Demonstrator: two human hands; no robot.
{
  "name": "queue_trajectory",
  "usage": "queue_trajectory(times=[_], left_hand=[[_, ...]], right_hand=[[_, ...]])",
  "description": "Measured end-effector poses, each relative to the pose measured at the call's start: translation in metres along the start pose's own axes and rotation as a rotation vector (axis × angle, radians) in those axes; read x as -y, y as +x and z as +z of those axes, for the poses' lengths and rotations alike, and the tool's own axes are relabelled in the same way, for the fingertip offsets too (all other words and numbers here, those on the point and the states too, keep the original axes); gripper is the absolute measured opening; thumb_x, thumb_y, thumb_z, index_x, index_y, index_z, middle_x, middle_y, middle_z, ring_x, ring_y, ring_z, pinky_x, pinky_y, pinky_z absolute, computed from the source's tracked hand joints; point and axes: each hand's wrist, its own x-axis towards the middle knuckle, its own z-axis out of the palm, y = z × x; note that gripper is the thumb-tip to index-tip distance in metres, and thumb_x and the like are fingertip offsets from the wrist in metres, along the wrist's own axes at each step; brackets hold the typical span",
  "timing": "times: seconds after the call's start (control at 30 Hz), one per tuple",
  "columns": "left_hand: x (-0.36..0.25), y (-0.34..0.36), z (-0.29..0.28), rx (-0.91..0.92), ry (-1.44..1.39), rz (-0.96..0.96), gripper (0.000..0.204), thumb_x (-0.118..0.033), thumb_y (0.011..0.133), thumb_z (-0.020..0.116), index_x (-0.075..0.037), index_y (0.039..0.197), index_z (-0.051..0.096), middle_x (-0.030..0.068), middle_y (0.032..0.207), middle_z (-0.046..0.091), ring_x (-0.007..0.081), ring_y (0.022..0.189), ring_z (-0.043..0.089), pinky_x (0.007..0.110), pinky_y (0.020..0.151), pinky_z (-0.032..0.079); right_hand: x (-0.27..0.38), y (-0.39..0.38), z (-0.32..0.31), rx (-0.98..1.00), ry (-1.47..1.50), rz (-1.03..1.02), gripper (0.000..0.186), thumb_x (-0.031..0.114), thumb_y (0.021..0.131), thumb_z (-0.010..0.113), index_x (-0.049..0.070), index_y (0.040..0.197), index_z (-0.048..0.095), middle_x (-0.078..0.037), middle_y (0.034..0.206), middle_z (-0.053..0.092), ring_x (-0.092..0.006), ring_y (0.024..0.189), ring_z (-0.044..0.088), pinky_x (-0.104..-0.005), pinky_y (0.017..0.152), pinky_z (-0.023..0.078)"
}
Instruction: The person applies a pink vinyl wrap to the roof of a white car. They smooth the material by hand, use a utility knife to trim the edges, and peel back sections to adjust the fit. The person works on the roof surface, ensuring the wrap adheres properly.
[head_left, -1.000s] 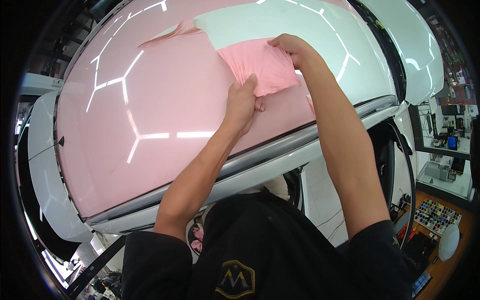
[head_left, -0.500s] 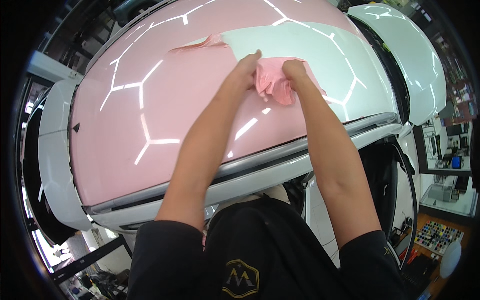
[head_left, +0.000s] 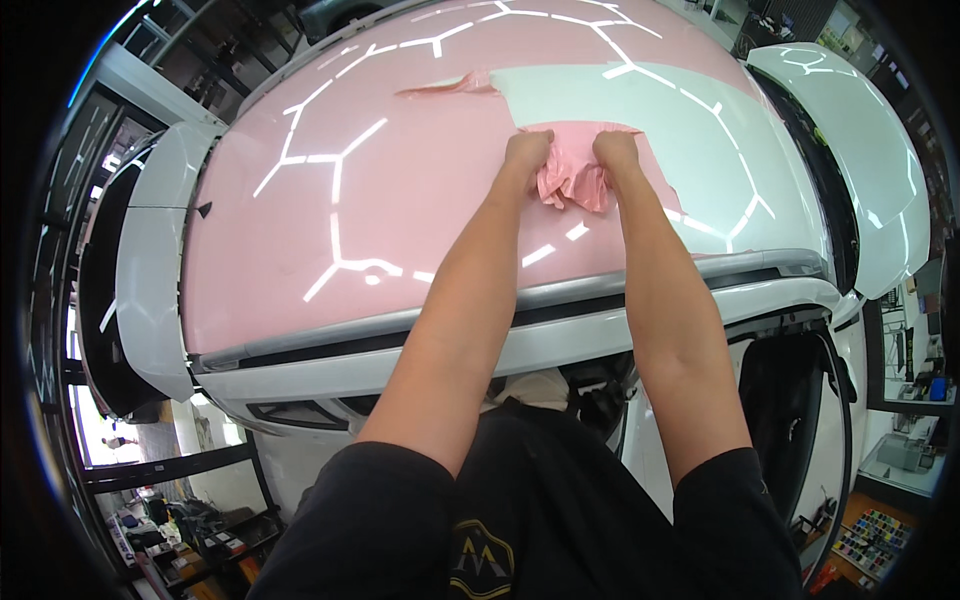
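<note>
A glossy pink film (head_left: 400, 200) covers much of the car roof. Toward the front, at the right, a pale mint-white part of the roof (head_left: 590, 92) lies bare of it. My left hand (head_left: 529, 155) is closed in a fist on the loosened edge of the film. A short way to its right, my right hand (head_left: 616, 150) grips the same edge. Between the two hands the peeled pink flap (head_left: 575, 185) hangs bunched and wrinkled toward me. Farther off, another lifted, crumpled strip of film (head_left: 465, 86) stands up along the border of the bare part.
A silver roof rail (head_left: 570, 290) runs along the near side of the roof. The white hood (head_left: 850, 150) is at the right, the raised tailgate (head_left: 150, 270) at the left. Below right, a car door (head_left: 790, 430) stands open. A small dark antenna (head_left: 205, 210) rises at the roof's rear.
My left hand has closed into a fist on the film edge, nearer the right hand. The view has shifted, so the roof appears farther right.
</note>
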Motion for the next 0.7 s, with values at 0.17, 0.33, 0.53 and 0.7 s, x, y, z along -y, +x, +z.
queue_trajectory(times=[0.17,0.33,0.53,0.7], left_hand=[[-0.006,-0.001,0.012,-0.029,-0.06,0.061,0.039,-0.017,0.1,0.06,0.01,0.126,0.054,0.0214,0.109,0.068,0.0327,0.089,0.071,0.05,0.069,0.059],[-0.014,-0.055,0.031,0.032,-0.105,-0.062,0.04,-0.017,0.1,0.059,0.012,0.127,0.053,0.0211,0.108,0.068,0.033,0.092,0.071,0.047,0.073,0.06],[-0.01,-0.111,0.021,0.114,-0.371,-0.159,0.038,-0.019,0.101,0.057,0.01,0.127,0.052,0.0192,0.106,0.067,0.0292,0.09,0.071,0.041,0.072,0.061],[-0.025,-0.132,0.015,0.164,-0.522,-0.292,0.038,-0.02,0.103,0.055,0.008,0.128,0.051,0.0183,0.11,0.066,0.0269,0.094,0.071,0.04,0.076,0.061]], right_hand=[[-0.001,0.009,0.015,-0.132,0.472,0.335,0.027,0.014,0.089,0.054,0.005,0.098,0.078,-0.02,0.101,0.075,-0.036,0.095,0.073,-0.047,0.08,0.057],[-0.013,-0.017,0.032,-0.199,0.815,0.554,0.034,0.018,0.097,0.049,-0.005,0.102,0.073,-0.029,0.101,0.071,-0.0423,0.096,0.07,-0.0475,0.081,0.056],[0.013,-0.076,0.016,-0.264,1.309,0.748,0.037,0.027,0.103,0.056,-0.007,0.091,0.062,-0.003,0.069,0.052,-0.0132,0.064,0.045,-0.0342,0.055,0.04],[0.026,-0.091,-0.015,-0.172,1.413,0.801,0.035,0.025,0.104,0.054,-0.005,0.087,0.061,-0.003,0.072,0.055,-0.012,0.064,0.047,-0.0318,0.057,0.041]])
